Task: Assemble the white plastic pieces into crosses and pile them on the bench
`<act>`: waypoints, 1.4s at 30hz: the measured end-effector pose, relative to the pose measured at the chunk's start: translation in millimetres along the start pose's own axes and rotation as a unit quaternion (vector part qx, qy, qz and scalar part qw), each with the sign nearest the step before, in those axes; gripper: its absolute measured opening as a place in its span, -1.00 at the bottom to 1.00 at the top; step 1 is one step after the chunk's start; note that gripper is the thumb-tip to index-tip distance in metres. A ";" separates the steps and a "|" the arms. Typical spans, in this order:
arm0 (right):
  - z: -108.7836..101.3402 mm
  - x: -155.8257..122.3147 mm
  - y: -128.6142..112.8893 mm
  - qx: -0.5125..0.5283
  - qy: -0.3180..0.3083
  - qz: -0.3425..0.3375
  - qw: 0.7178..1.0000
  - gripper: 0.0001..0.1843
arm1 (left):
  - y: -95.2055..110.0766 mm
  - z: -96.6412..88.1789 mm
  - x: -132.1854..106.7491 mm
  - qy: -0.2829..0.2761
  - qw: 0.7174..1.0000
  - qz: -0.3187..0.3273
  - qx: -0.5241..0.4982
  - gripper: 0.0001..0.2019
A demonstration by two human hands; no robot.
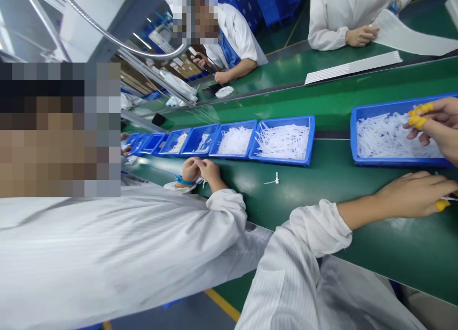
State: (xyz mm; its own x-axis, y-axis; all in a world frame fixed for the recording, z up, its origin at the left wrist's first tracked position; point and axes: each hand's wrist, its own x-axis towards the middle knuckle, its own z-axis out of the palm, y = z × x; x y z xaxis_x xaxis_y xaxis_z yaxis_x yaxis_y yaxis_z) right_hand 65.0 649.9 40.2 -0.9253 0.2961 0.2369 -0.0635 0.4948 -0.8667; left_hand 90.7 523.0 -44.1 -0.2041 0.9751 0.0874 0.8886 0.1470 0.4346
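Observation:
My left hand (417, 194) is at the right edge, just above the green tabletop, with a yellow finger cot on a fingertip. Its fingers are closed on a thin white strip (449, 198), partly cut off by the frame. Over a blue bin (379, 162) of loose white plastic pieces (384, 134) is my right hand (442, 127), also wearing yellow finger cots. Its thumb and forefinger come together in a pinch; whatever is between them is too small to make out.
A small white part (276, 178) lies on the green table (304, 186). Left of it, several blue bins (282, 160) stand in a row. A co-worker's hands (202, 170) work close on my left. Two people sit opposite, near white strips (354, 68).

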 end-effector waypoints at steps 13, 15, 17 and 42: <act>-72.9 -91.2 34.5 0.149 -0.156 -0.027 0.976 -0.74 | -16.9 -0.5 -10.2 0.061 0.971 -0.050 -0.227 -0.87; -82.6 -99.9 55.9 0.143 -0.173 -0.027 0.974 -0.71 | -18.6 -1.8 -10.7 0.050 0.969 -0.061 -0.235 -0.76; -86.7 -105.1 73.5 0.133 -0.189 -0.006 0.973 -0.66 | -16.7 -4.5 -12.3 0.037 0.966 -0.076 -0.245 -0.67; -82.9 -109.0 103.1 -0.052 -0.246 -0.099 0.963 -0.93 | -18.0 -9.1 -17.3 0.038 0.938 -0.109 -0.326 -0.64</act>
State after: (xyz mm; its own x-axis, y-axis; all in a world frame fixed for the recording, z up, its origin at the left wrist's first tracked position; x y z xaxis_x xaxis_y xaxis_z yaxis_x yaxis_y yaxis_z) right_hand 190.3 736.4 -38.5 -0.9656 -0.2227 0.1344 -0.2431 0.5891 -0.7706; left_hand 74.4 501.9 -45.3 -0.4021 0.9155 -0.0137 0.3871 0.1835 0.9036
